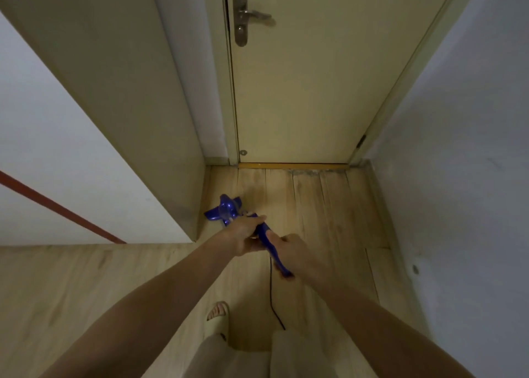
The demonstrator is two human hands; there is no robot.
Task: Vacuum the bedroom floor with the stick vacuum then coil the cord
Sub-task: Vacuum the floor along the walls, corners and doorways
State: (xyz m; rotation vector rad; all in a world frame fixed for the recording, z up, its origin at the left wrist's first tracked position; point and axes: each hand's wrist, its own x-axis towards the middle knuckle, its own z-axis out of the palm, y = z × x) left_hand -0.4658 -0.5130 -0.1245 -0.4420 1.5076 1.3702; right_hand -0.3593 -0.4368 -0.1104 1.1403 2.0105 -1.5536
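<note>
Left hand [245, 236]: fingers curled round the blue stick vacuum [229, 211] on its upper body. Right hand [289, 250]: fingers wrapped round the vacuum's handle, just behind the left hand. The vacuum slants down from both hands toward the wooden floor [315, 206], its blue lower part near the foot of the closed door [300, 91], to the left of the threshold. A black cord [271, 292] hangs from the handle end and trails away from the door, beside a sandalled foot [218, 312].
</note>
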